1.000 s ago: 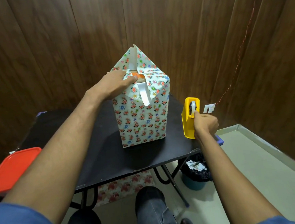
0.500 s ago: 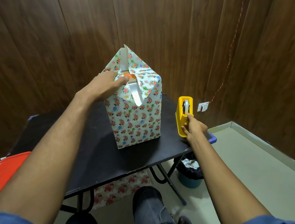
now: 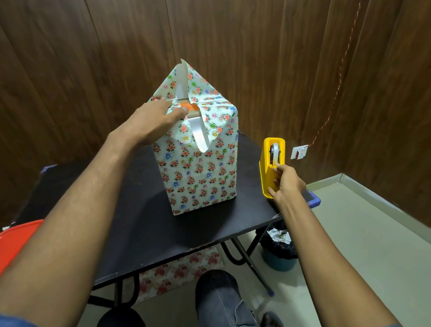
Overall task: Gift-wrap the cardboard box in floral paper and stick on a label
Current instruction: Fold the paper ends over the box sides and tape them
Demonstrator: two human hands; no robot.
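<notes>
L hand flat, I press wrapped box top; R hand at 3 o'clock pinches yellow tape dispenser. No readable writing.

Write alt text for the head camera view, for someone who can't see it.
A person's left hand presses folded floral paper flaps onto the top of a tall wrapped box standing on a black table. Their right hand grips a yellow tape dispenser at the table's right edge, against wood-panelled walls.

Left hand presses flat on the floral-wrapped box on a black surface; right hand grips a yellow tape dispenser, apparently pinching tape.
</notes>
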